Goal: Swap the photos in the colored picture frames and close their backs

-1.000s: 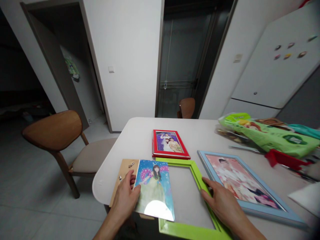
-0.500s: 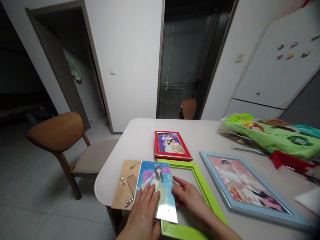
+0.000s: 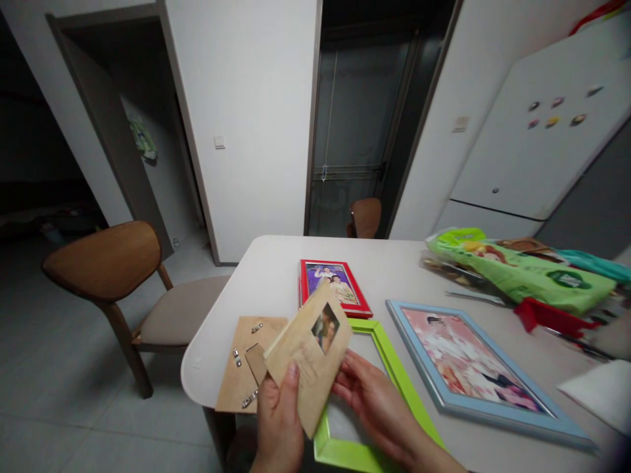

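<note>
My left hand (image 3: 279,424) and my right hand (image 3: 374,401) hold a tan card (image 3: 309,355) lifted above the table; its upturned face carries a small photo. The left thumb presses on the card's lower part, and the right fingers curl under its right edge. Under it lies an empty lime-green frame (image 3: 389,368). A brown backing board (image 3: 244,371) with metal clips lies flat to the left.
A red framed photo (image 3: 332,286) and a larger blue framed photo (image 3: 473,371) lie on the white table (image 3: 276,263). Green snack bags (image 3: 517,269) and a red object are at the right. A wooden chair (image 3: 113,269) stands left of the table.
The colourful picture that lay flat on the green frame has been picked up and turned over; its tan side with a small photo now faces up. Both hands moved from flat on it to gripping it.
</note>
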Motion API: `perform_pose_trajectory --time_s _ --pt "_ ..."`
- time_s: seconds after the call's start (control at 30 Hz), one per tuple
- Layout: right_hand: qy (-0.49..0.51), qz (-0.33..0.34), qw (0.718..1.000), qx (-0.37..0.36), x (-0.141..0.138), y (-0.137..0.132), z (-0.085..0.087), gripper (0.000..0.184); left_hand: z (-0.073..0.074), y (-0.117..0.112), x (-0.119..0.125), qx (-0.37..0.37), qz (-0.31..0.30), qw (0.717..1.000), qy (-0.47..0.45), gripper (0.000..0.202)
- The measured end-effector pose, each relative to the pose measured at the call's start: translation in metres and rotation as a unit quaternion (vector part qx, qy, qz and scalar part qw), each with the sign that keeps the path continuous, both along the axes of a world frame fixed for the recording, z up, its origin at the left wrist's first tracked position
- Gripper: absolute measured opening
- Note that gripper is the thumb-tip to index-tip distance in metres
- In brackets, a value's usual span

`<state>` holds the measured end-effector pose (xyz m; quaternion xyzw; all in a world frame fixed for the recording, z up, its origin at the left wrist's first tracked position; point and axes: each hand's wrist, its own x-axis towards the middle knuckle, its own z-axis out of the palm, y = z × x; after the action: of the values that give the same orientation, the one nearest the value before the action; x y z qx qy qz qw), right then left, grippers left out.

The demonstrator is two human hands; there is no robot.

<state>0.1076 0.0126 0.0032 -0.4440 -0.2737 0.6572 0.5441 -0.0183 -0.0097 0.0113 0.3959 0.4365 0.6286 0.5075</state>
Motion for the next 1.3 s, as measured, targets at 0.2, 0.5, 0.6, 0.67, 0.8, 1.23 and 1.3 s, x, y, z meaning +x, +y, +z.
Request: perform_pose_trajectory --time_s 0.2,0.5,0.6,0.67,0.8,1.23,1.3 --pt "-0.079 -0.02 0.997 0.014 0.051 0.01 0.01 0.038 -0.015 -0.001 0.011 -0.001 -0.101 0.995 0.009 0.06" --pt "-0.29 0.011 0.957 -0.004 0.072 0.031 -0.005 0.05 -0.04 -0.002 0.002 0.144 -0.235 0.833 0.479 0.056" --pt "-0.387 0.007 0.921 0.025 0.071 0.036 -0.013 0.046 -0.045 -0.001 0.003 0.177 -0.245 0.789 0.535 0.058" --pt "-0.492 0.008 0.868 0.063 0.073 0.038 -0.016 0.042 -0.045 0.0 0.003 0.189 -0.245 0.766 0.564 0.056" --pt "-0.702 0.016 0.702 0.114 0.076 0.037 -0.014 0.033 -0.041 0.002 0.006 0.198 -0.249 0.74 0.593 0.051" --pt "-0.685 0.108 0.684 0.229 0.011 0.016 0.001 0.034 -0.044 0.004 -0.103 0.107 -0.089 0.738 0.661 0.07" --pt "-0.665 0.15 0.678 0.275 -0.022 0.008 0.0 0.033 -0.048 0.009 -0.122 0.084 -0.05 0.731 0.675 0.067"
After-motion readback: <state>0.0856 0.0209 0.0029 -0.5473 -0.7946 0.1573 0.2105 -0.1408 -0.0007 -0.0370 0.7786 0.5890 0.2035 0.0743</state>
